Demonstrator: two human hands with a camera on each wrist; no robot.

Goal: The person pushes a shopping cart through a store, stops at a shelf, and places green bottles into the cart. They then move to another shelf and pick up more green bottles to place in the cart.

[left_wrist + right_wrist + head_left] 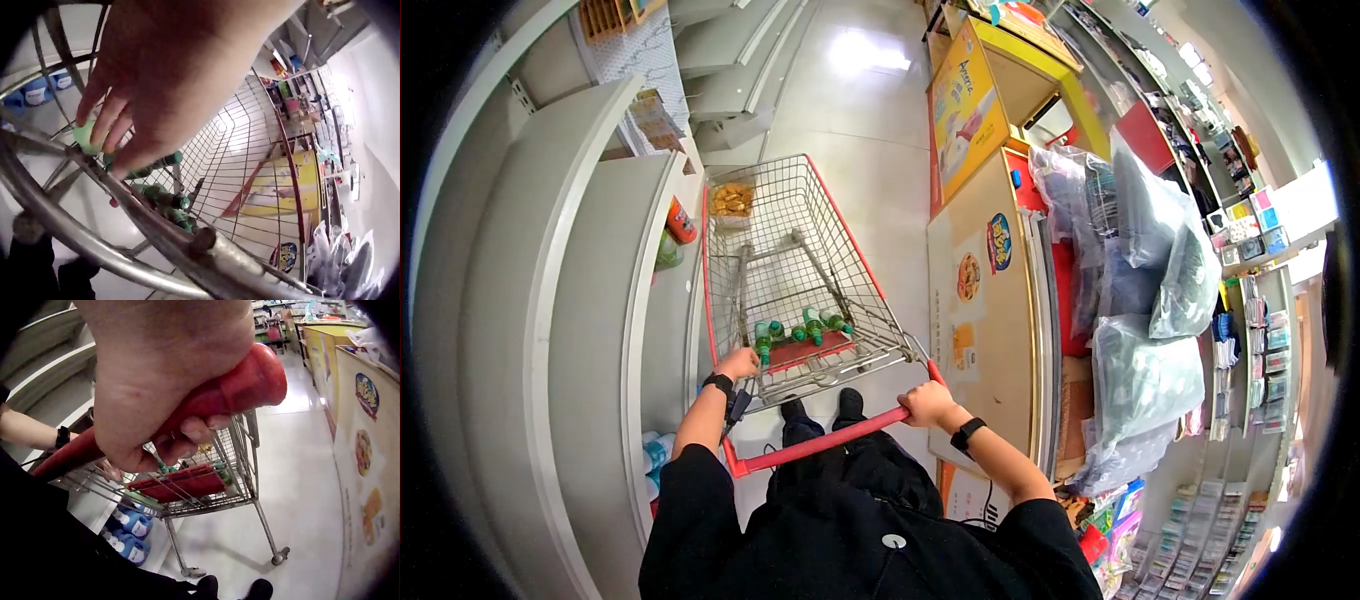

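My right hand grips the red handle of a wire shopping cart near its right end. In the right wrist view its fingers curl round the bar. My left hand is at the cart's near left corner, over the wire side. In the left wrist view its spread fingers point down and overlap a light green rounded thing. Several green bottles lie in the near end of the basket, one close beside the left hand. A clear box of yellow-brown food sits at the far left.
Grey shelves line the left side, with an orange container on one. Blue bottles stand low there. A cardboard-like display box borders the right, beside clear-bagged bedding. The tiled aisle floor runs ahead.
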